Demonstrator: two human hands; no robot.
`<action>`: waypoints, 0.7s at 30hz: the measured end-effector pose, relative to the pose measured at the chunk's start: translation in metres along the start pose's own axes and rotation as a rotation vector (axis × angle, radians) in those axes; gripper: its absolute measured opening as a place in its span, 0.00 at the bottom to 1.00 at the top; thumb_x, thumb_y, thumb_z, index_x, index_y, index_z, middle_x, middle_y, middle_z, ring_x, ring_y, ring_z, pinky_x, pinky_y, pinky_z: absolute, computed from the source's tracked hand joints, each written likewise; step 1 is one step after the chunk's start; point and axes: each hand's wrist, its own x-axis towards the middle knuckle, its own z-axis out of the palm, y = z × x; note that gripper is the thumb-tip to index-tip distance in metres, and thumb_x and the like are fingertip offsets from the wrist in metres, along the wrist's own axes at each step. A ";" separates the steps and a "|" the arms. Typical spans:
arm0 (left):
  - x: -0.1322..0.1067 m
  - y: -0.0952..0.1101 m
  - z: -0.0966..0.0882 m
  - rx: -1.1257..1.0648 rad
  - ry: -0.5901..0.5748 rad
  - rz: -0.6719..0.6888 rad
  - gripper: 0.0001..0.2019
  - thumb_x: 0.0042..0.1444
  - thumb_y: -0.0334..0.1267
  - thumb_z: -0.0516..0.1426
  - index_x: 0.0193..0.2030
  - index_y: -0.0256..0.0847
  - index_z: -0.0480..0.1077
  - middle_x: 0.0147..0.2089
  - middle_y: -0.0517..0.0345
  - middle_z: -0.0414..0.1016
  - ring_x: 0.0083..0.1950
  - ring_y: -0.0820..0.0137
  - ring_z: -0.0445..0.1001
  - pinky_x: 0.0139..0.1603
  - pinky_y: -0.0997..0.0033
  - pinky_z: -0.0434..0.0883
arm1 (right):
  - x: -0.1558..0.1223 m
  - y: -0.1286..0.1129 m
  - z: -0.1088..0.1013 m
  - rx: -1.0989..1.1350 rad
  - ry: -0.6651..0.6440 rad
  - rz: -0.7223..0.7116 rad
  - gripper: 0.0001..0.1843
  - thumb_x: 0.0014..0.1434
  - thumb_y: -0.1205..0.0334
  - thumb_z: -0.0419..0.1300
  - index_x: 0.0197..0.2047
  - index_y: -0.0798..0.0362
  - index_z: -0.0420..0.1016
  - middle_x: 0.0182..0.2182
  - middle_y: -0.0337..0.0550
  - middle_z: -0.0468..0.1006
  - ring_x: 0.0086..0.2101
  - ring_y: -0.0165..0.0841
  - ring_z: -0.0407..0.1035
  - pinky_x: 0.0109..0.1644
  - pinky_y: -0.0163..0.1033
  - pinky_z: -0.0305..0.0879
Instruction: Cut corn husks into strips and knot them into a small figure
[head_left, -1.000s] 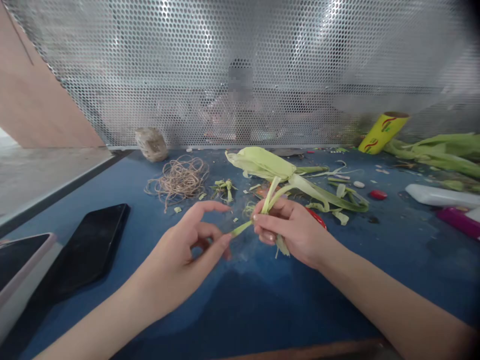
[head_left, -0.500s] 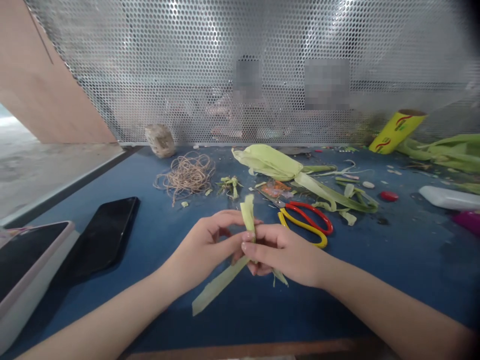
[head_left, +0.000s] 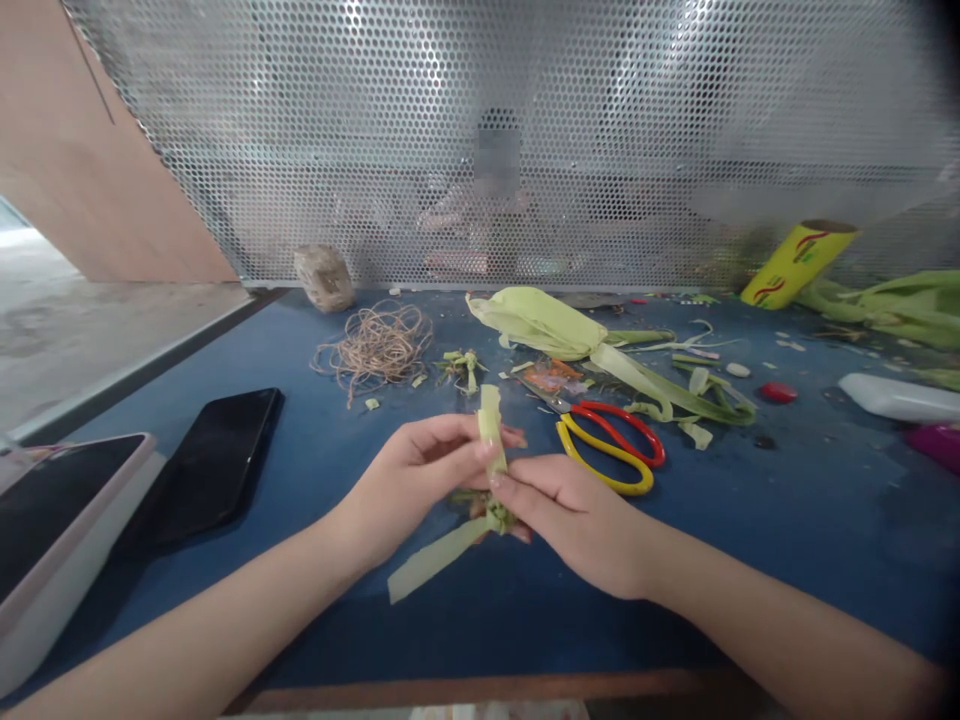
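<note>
Above the near part of the blue surface (head_left: pixel 510 640), the left hand (head_left: pixel 420 472) is pinching a green husk strip (head_left: pixel 490 412) in its grip, and the right hand (head_left: pixel 589 525) is grasping it lower down, by a small knot (head_left: pixel 499 517). A phone (head_left: pixel 214 468) is lying leftward; scissors (head_left: pixel 574 410) are resting just beyond the right hand. Farther off, tangled string (head_left: pixel 382 345) and husked corn (head_left: pixel 544 322) are lying, and a yellow tube (head_left: pixel 796 268) is tilting before metal mesh (head_left: pixel 337 110).
</note>
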 end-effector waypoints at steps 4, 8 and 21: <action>0.001 0.000 -0.003 -0.003 0.026 0.102 0.03 0.44 0.32 0.64 0.23 0.38 0.76 0.27 0.60 0.76 0.25 0.75 0.73 0.28 0.77 0.72 | 0.000 -0.003 0.000 -0.093 0.093 -0.081 0.19 0.65 0.58 0.43 0.27 0.55 0.67 0.22 0.35 0.62 0.25 0.26 0.58 0.31 0.32 0.55; 0.000 0.003 -0.004 0.046 0.026 0.134 0.05 0.43 0.33 0.64 0.21 0.39 0.74 0.24 0.60 0.76 0.25 0.73 0.73 0.31 0.72 0.72 | -0.001 -0.003 0.000 -0.103 0.124 -0.107 0.19 0.65 0.58 0.43 0.26 0.54 0.66 0.23 0.36 0.62 0.25 0.27 0.58 0.31 0.33 0.55; -0.012 0.010 0.002 1.048 0.250 0.395 0.12 0.49 0.47 0.59 0.32 0.41 0.64 0.27 0.64 0.65 0.28 0.72 0.65 0.31 0.71 0.63 | 0.008 -0.001 -0.008 -0.007 0.395 -0.015 0.12 0.58 0.59 0.54 0.30 0.52 0.76 0.24 0.39 0.74 0.31 0.33 0.69 0.38 0.35 0.64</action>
